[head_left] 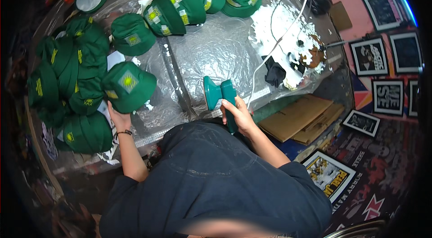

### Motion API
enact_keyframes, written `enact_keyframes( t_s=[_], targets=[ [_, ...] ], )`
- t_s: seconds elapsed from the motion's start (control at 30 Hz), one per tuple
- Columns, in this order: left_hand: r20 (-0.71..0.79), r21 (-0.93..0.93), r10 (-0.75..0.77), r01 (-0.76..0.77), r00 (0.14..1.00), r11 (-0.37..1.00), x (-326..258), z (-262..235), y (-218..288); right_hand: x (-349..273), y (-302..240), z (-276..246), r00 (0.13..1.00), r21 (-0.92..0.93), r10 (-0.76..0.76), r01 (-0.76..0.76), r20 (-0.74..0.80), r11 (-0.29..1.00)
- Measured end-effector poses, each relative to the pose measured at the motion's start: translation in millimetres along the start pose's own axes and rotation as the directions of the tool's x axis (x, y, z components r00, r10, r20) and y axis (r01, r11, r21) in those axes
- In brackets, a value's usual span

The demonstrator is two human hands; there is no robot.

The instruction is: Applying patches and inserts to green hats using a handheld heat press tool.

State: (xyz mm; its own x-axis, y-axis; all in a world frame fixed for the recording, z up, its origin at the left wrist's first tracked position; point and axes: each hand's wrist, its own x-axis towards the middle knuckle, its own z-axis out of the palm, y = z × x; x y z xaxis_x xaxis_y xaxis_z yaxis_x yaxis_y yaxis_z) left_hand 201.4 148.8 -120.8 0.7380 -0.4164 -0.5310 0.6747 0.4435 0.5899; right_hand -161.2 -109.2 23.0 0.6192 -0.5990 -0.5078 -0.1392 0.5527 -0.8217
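Note:
My left hand (119,118) is closed on the lower brim of a green bucket hat (144,86), its fingers partly hidden beneath it. A yellow sun-like print under a pale square film marks the hat's front. In my right hand (243,116) is a teal handheld iron (229,95), gripped by its handle. The iron's wide flat head points left, apart from the hat. Just beyond the held hat stands another green bucket hat (132,35) with a similar square on its front.
Stacked green hats (74,67) crowd the left side. A row of green hats (175,6) lines the far side. White scraps (274,26) are heaped at the right, crossed by a white cord (297,17). Flat cardboard (294,116) lies near framed pictures (369,58).

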Motion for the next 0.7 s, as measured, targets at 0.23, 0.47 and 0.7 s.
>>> enact_keyframes(
  t_s=[0.23,0.47,0.7],
  targets=[
    [-0.231,-0.079,0.079,-0.099,0.97,0.992,-0.4,-24.9,-23.1,-1.4,11.1,1.9,1.0,-0.05,0.016,-0.015,0.008,0.999],
    [-0.301,0.771,0.69,-0.259,0.658,0.583,15.7,-34.1,-4.3,-5.2,10.6,6.6,1.0,-0.032,-0.015,0.015,-0.007,0.999],
    [-0.37,0.927,0.563,0.258,0.739,0.271,18.0,-73.7,9.5,-4.4,11.4,4.1,1.0,0.007,0.0,0.0,-0.017,1.0]
  ],
)
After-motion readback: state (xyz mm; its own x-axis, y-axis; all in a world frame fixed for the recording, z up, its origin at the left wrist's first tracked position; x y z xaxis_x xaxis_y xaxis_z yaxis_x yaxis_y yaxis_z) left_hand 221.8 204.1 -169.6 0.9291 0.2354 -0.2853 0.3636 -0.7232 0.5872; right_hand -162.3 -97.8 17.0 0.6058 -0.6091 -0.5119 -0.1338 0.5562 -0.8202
